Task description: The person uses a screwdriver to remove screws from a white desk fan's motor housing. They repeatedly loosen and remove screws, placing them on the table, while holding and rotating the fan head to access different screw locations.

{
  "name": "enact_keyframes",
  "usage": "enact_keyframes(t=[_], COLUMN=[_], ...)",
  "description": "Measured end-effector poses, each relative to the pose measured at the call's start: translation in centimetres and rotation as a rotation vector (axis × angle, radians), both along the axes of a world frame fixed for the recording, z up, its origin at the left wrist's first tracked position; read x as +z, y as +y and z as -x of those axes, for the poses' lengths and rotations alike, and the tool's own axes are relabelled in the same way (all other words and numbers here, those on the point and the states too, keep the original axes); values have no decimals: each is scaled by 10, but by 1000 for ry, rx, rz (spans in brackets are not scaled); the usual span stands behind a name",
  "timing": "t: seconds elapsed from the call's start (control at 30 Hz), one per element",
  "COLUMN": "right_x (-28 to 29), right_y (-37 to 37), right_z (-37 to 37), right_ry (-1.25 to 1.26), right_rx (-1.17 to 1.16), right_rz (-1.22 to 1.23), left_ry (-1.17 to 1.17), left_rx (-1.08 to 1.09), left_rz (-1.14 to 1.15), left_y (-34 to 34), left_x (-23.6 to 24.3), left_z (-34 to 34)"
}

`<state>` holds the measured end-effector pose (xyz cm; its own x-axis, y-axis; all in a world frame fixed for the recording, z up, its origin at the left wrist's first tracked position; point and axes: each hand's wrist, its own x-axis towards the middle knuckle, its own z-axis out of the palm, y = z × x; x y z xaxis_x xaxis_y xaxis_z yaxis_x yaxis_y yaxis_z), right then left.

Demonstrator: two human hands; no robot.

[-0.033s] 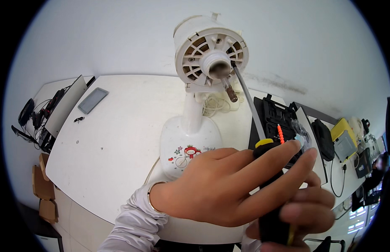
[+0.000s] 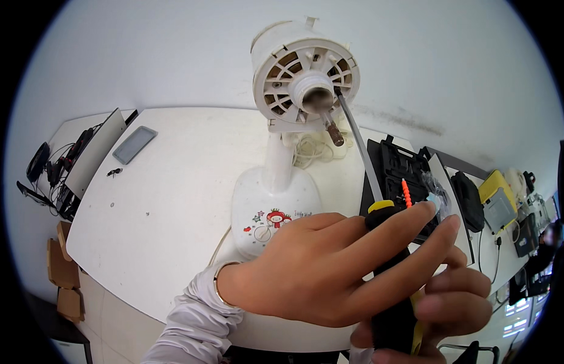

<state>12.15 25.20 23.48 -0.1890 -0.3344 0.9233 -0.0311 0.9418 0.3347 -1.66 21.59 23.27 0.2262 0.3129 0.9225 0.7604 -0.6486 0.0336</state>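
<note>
My left hand [image 2: 318, 267] curls its fingers over the top of the black and yellow handle of a long screwdriver [image 2: 392, 327]. Lower on that handle, the fingers of my right hand [image 2: 457, 303] are bent round it. The steel shaft slants up and left, its tip at the right side of the slotted motor housing [image 2: 276, 45] of a white electric fan. Whether the tip sits on a screw is too small to tell. A brown-ended spindle [image 2: 335, 134] sticks out of the housing's hub. Below, the fan's white base [image 2: 248, 188] stands on the table, partly hidden by my left hand.
On the white table [image 2: 142, 242] lie a grey tray [image 2: 134, 145] and a small black piece [image 2: 114, 172]. A pale cable [image 2: 312, 151] coils behind the fan. An open black tool case [image 2: 400, 164] and an orange ribbed rod [image 2: 406, 193] are at the right.
The fingers of my right hand have shifted slightly to the right around the screwdriver handle. My left hand and the fan look almost unmoved.
</note>
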Motion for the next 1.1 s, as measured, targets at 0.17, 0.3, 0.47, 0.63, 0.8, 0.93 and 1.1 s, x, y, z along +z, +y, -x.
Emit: enact_keyframes(t=[0.17, 0.3, 0.47, 0.63, 0.8, 0.93, 1.1], right_x=[-14, -17, -3, -3, -2, -3, -1], right_y=[-28, -30, 3, -13, -7, -19, -18], right_z=[-40, -41, -4, -11, -7, -20, -20], right_ry=[-308, -350, -21, -158, -158, -142, -187], right_rx=[-41, -37, -97, -76, -45, -313, -374], right_rz=[409, 523, 43, 202, 175, 327, 405], left_ry=[61, 41, 78, 51, 57, 92, 71], left_rx=[51, 67, 21, -13, 14, -12, -58], left_rz=[7, -66, 59, 34, -39, 114, 148], left_y=[-4, -1, -2, -3, 2, -9, -1], left_x=[-1, -4, -5, -5, -4, 0, -4], left_z=[6, 6, 7, 5, 4, 5, -1])
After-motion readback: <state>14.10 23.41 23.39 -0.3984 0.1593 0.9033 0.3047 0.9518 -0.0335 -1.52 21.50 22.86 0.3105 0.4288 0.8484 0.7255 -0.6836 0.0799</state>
